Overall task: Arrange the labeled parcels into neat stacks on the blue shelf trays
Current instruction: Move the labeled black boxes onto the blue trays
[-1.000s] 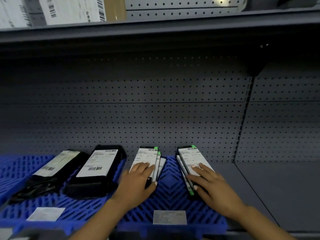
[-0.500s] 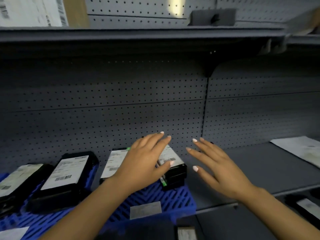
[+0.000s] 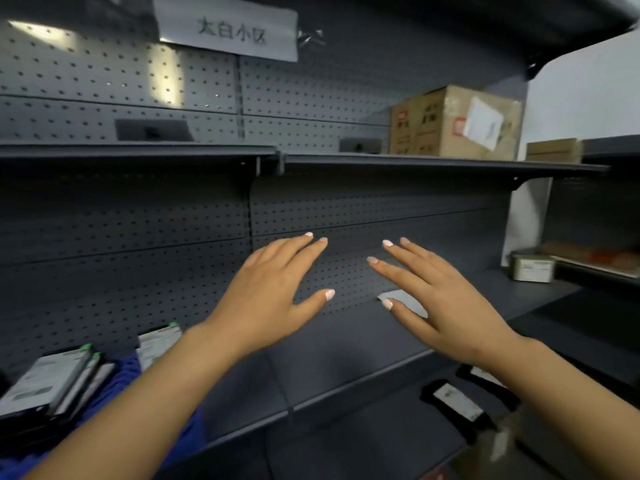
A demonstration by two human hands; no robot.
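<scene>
The left hand (image 3: pixel 273 292) is up in the air with its fingers spread flat, and it holds nothing. The right hand (image 3: pixel 440 296) is beside it, also spread wide and empty. Both hang over the bare grey shelf (image 3: pixel 346 355). A white paper (image 3: pixel 405 301) lies flat on the shelf, partly hidden by the right hand. The labeled parcels (image 3: pixel 52 382) sit in stacks on the blue tray (image 3: pixel 124 372), far down at the left. A brown box (image 3: pixel 453 123) stands on the shelf above.
</scene>
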